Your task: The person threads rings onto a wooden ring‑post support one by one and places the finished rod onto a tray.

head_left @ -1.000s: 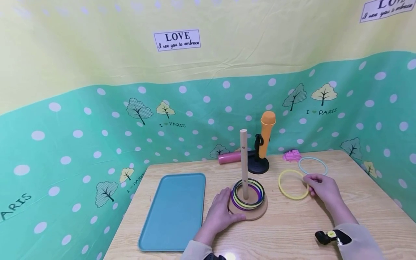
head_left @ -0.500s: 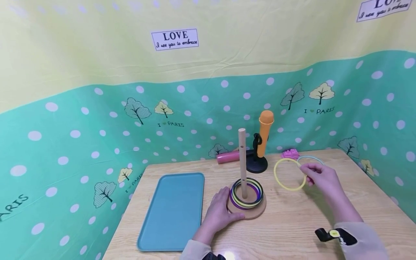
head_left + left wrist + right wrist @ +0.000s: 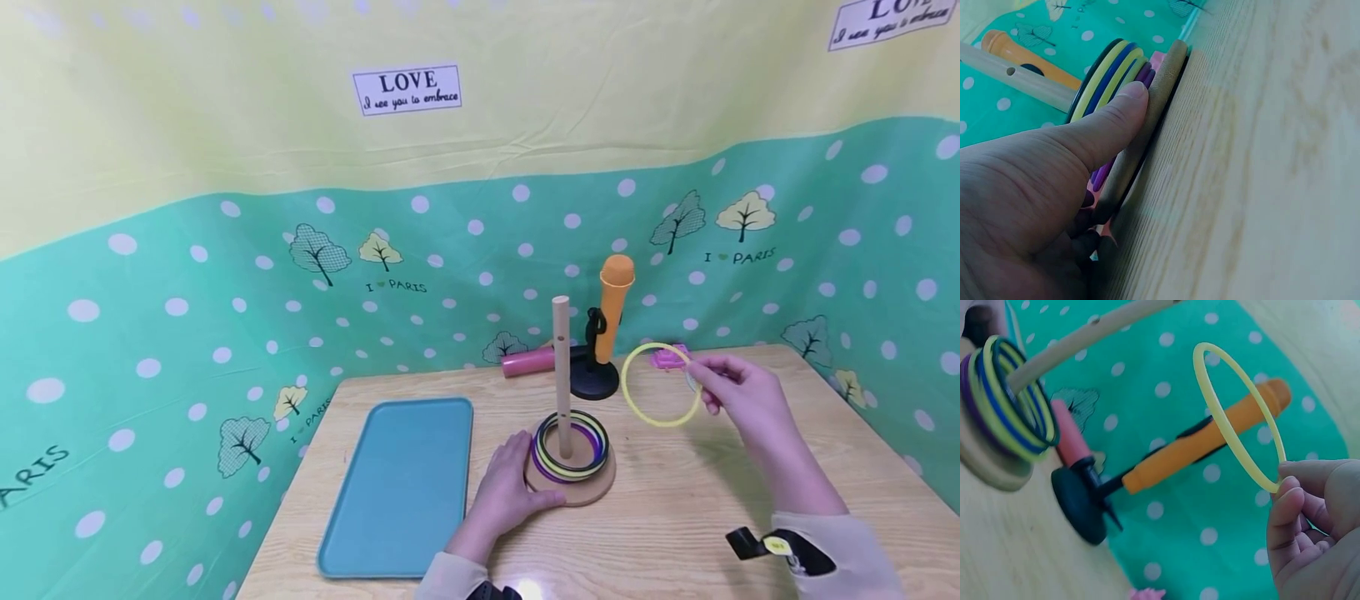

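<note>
A wooden peg stand (image 3: 562,375) rises from a round wooden base (image 3: 596,492) at the table's middle, with several coloured rings (image 3: 572,447) stacked on it. My left hand (image 3: 504,492) rests against the base's left edge, its thumb (image 3: 1105,128) pressed on the rim and rings (image 3: 1107,72). My right hand (image 3: 731,392) pinches a thin yellow ring (image 3: 660,385) and holds it tilted in the air, right of the peg. The wrist view shows the yellow ring (image 3: 1238,415) caught at my fingertips (image 3: 1285,497).
A teal tray (image 3: 401,487) lies left of the stand. Behind it are an orange microphone on a black stand (image 3: 611,321), a pink cylinder (image 3: 528,363) and a pink toy (image 3: 667,358). A spotted green cloth walls the table's back and sides.
My right hand has picked the yellow ring off the table and raised it up and leftward toward the peg. The left hand has stayed on the base.
</note>
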Motion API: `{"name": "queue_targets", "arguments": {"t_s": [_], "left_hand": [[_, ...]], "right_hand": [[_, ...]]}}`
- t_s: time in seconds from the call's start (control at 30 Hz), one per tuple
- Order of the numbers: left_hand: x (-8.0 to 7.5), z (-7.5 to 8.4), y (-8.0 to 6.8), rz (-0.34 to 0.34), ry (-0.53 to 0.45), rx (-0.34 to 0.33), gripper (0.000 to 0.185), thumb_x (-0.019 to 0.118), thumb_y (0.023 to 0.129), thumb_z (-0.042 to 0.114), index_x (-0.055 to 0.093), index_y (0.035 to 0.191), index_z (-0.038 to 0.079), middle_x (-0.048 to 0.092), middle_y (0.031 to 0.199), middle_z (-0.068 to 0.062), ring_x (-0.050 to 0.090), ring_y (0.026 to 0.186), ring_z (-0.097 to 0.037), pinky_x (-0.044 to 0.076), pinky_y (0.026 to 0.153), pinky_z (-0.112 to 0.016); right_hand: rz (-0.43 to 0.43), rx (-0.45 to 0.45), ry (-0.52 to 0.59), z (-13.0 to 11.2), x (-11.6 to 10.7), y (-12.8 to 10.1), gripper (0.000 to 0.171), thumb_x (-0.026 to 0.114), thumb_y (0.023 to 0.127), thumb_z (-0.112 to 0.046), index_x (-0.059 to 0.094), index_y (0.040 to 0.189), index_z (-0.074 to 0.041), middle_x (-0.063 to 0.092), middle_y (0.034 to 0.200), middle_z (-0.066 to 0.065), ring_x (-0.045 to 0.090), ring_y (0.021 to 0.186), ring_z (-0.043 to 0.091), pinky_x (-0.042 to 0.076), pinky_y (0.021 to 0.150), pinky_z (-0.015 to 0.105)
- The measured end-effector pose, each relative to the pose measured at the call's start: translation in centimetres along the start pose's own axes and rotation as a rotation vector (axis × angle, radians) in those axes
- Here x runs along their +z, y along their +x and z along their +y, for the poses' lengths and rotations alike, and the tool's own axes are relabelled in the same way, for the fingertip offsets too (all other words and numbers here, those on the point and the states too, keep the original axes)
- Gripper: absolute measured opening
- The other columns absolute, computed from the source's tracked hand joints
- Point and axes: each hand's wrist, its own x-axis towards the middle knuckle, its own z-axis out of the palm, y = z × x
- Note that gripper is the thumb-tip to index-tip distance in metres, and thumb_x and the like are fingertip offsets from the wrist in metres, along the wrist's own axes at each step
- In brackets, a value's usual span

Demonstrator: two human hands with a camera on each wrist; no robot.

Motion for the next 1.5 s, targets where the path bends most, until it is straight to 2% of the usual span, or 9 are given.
{"name": "queue_targets", "arguments": {"t_s": [0.3, 0.57, 0.97, 1.27, 1.5], "left_hand": [[0.1, -0.2, 0.0, 0.001, 0.012, 0.002, 0.121, 0.097, 0.082, 0.055, 0.038, 0.168, -0.004, 0.044, 0.17, -0.024, 0.038, 0.16, -0.041, 0.027, 0.135, -0.055], [0.0, 0.0, 0.0, 0.0, 0.015, 0.007, 0.12, 0.097, 0.081, 0.054, 0.038, 0.167, -0.005, 0.043, 0.17, -0.025, 0.038, 0.16, -0.041, 0.027, 0.135, -0.054], [-0.1, 0.2, -0.1, -0.002, -0.007, 0.0, 0.12, 0.098, 0.081, 0.052, 0.038, 0.167, -0.006, 0.043, 0.171, -0.025, 0.037, 0.161, -0.041, 0.025, 0.135, -0.055], [-0.1, 0.2, -0.1, 0.005, 0.006, -0.003, 0.121, 0.098, 0.08, 0.053, 0.038, 0.167, -0.006, 0.043, 0.17, -0.026, 0.038, 0.16, -0.042, 0.025, 0.135, -0.055], [0.0, 0.2, 0.0, 0.011, 0.015, 0.003, 0.121, 0.098, 0.08, 0.054, 0.039, 0.167, -0.005, 0.044, 0.17, -0.025, 0.039, 0.159, -0.042, 0.026, 0.135, -0.055]], "right_hand": [[-0.012, -0.085, 0.134, -2.9, 0.4, -1.0, 0.032, 0.077, 0.107, -0.029, 0.072, 0.124, -0.002, 0.065, 0.087, 0.0, 0.057, 0.07, 0.012, 0.056, 0.056, 0.02], [-0.012, -0.17, 0.204, -4.9, 1.2, -1.6, 0.028, 0.079, 0.106, -0.022, 0.072, 0.121, 0.002, 0.065, 0.088, 0.002, 0.057, 0.068, 0.013, 0.054, 0.053, 0.019], [-0.034, -0.27, 0.322, -7.8, 2.4, -2.2, 0.019, 0.08, 0.104, -0.014, 0.075, 0.115, 0.001, 0.069, 0.089, 0.007, 0.059, 0.067, 0.012, 0.056, 0.053, 0.018], [-0.046, -0.305, 0.378, -9.6, 3.9, -2.3, 0.017, 0.08, 0.103, -0.01, 0.074, 0.113, 0.004, 0.074, 0.084, 0.008, 0.061, 0.063, 0.015, 0.053, 0.05, 0.019], [-0.051, -0.316, 0.416, -10.6, 5.1, -2.3, 0.017, 0.081, 0.103, -0.011, 0.075, 0.11, 0.003, 0.068, 0.078, 0.006, 0.059, 0.06, 0.014, 0.053, 0.049, 0.019]]}}
